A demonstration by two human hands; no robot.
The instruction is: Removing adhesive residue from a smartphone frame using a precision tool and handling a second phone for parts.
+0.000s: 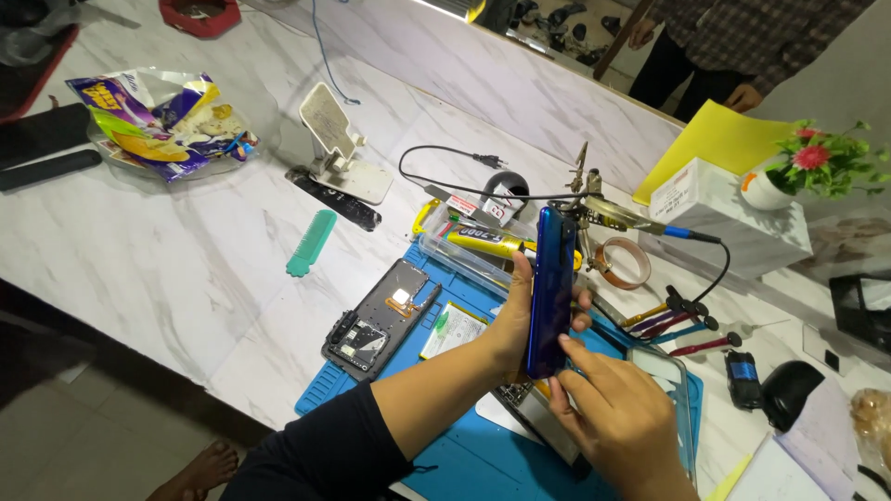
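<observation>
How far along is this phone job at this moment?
Done: an opened phone frame lies stripped on the blue mat, a flat part beside it. In hand: the left hand holds a blue phone on edge; the right hand works its lower edge. Left: the frame's insides remain exposed.

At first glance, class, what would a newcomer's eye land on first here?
The shiny blue phone stands on edge mid-frame, gripped by the left hand while the right hand touches its lower end. An opened phone body lies left on the blue mat.
</observation>
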